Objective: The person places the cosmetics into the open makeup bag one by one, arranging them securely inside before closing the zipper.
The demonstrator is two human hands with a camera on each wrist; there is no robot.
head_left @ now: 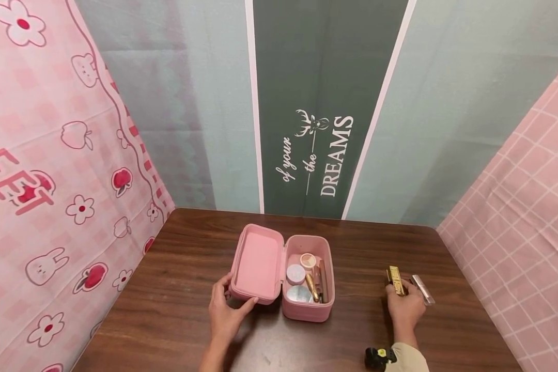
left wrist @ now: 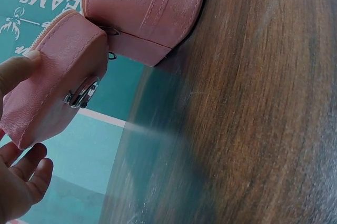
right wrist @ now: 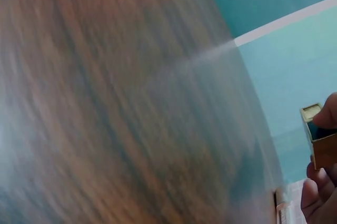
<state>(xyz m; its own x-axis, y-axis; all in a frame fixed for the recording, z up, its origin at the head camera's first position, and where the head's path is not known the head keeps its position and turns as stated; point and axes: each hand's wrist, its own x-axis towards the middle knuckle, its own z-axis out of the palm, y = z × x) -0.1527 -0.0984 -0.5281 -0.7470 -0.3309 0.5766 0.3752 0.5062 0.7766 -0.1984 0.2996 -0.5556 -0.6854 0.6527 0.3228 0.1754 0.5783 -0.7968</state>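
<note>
A pink zip-up makeup case (head_left: 307, 313) stands on the table with its lid (head_left: 260, 261) folded out to the left. My left hand (head_left: 225, 313) holds the lid's near left corner, thumb on one edge and fingers round the other. A metal handle ring (left wrist: 83, 95) shows on the lid in the left wrist view. Inside the case lie round compacts (head_left: 296, 274), a gold tube (head_left: 312, 287) and several slim sticks. To the right, my right hand (head_left: 405, 308) grips a small gold rectangular box (head_left: 394, 275) between thumb and fingers, also visible in the right wrist view.
A clear and silver slim item (head_left: 422, 289) lies just beyond the right hand. The brown wood table (head_left: 181, 330) backs onto a green and grey curtain (head_left: 302, 62). Pink patterned cloths (head_left: 51, 227) hang along both sides.
</note>
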